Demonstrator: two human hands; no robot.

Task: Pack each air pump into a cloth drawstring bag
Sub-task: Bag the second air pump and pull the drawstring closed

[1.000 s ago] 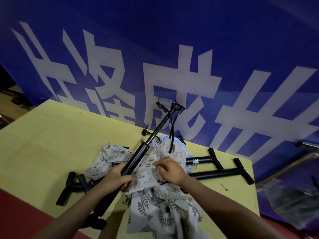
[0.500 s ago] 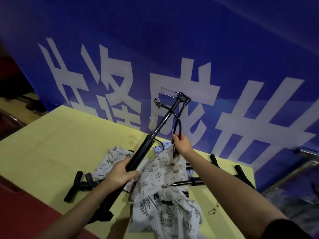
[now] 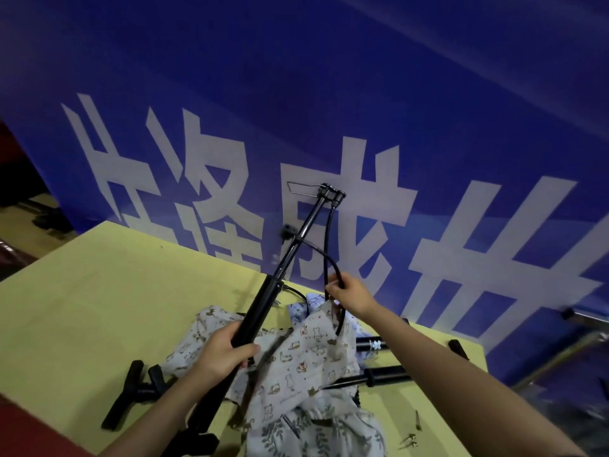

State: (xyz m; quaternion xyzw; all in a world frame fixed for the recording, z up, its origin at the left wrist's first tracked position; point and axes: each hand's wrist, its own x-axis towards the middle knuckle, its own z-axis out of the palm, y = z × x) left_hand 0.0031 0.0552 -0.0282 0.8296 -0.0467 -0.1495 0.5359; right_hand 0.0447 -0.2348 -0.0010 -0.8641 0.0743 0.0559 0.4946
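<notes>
Black air pump (image 3: 260, 308) slants up and away over the table (image 3: 99, 291), barrel gripped by left hand (image 3: 220, 354). Right hand (image 3: 352, 293) pinches its hose (image 3: 328, 245) and the cat-print bag (image 3: 303, 361) just beneath.

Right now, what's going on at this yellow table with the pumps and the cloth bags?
A person is packing a long black air pump into a cloth bag. The left hand grips the pump's barrel, tilted up off the yellow table, while the right hand pinches the thin black hose together with the cat-print drawstring bag. The pump is not yet inside. More black pumps and a leaf-print bag lie around.
</notes>
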